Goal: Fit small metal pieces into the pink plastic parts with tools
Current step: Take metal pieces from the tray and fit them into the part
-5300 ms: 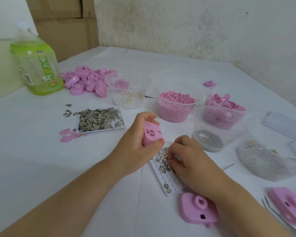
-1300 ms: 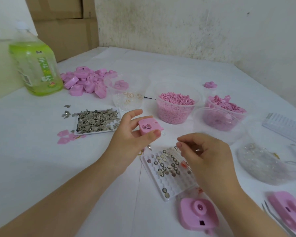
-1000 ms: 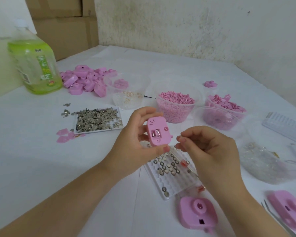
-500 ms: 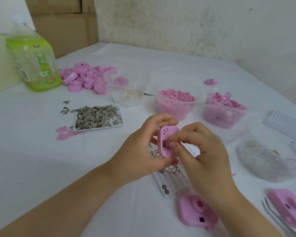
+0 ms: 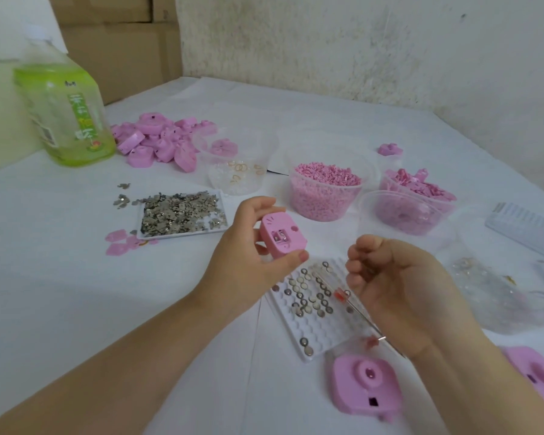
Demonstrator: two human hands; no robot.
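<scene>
A pink plastic part, metal pieces seated in its recess, is gripped by the left hand above the middle of the worktop. The right hand is curled, its contents not discernible. More fitting is judged left: a heap of pink parts is seen toward the far-left corner.

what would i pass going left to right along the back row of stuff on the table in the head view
green bottle → pile of pink parts → clear tub of small rings → tub of pink pellets → tub of pink clips → white ridged tray
</scene>
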